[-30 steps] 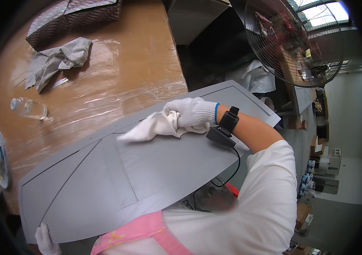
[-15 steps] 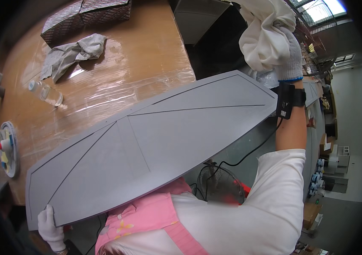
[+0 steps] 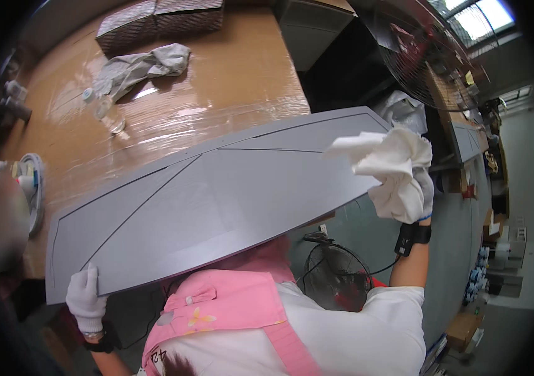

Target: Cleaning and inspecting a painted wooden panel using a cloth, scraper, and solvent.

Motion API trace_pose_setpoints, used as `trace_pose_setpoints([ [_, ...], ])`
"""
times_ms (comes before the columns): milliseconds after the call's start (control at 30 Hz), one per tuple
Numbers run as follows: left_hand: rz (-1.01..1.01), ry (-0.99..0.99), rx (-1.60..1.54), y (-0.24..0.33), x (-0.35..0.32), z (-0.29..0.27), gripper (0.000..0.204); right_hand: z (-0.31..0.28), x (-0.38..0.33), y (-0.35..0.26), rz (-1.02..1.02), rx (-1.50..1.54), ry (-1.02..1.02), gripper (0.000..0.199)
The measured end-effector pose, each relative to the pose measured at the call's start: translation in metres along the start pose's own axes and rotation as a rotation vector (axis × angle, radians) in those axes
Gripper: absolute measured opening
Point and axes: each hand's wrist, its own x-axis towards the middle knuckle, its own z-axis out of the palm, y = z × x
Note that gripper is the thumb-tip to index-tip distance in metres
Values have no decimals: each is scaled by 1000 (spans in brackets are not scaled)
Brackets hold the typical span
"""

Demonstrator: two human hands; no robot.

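A long grey panel (image 3: 217, 207) with dark lines across its face lies slanted over the near edge of the wrapped table (image 3: 242, 69). At its lower left corner my left hand (image 3: 86, 299), in a white knit glove, grips the edge with the thumb laid on top. My right hand (image 3: 426, 195), gloved too, holds a bunched white cloth (image 3: 397, 164) at the panel's right end. The cloth hides part of that end and most of my right fingers. Whether the cloth touches the surface I cannot tell.
On the table are a clear bottle (image 3: 110, 118), a crumpled grey rag (image 3: 145, 67) and a patterned box (image 3: 162, 26). A round tray (image 3: 37, 188) with small bottles sits at the left. One fan (image 3: 427, 66) stands far right; another (image 3: 337, 276) is below the panel.
My right hand has come down and nearer with the cloth, from beyond the panel to over its right end. My left hand keeps hold of the corner; the whole view has shifted.
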Motion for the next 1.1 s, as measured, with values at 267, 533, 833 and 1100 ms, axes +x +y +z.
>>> trace_pose_setpoints([
  [267, -47, 16, 31, -9, -15, 75, 62, 87, 34, 97, 227, 177, 52, 33],
  [533, -68, 25, -24, -12, -26, 117, 65, 241, 190, 150, 135, 143, 92, 30],
  [833, -294, -87, -233, 9, -18, 89, 61, 375, 313, 212, -351, -1541, -399, 39],
  [1100, -676, -139, -236, 30, -75, 51, 55, 477, 418, 321, -422, -2087, -474, 24],
])
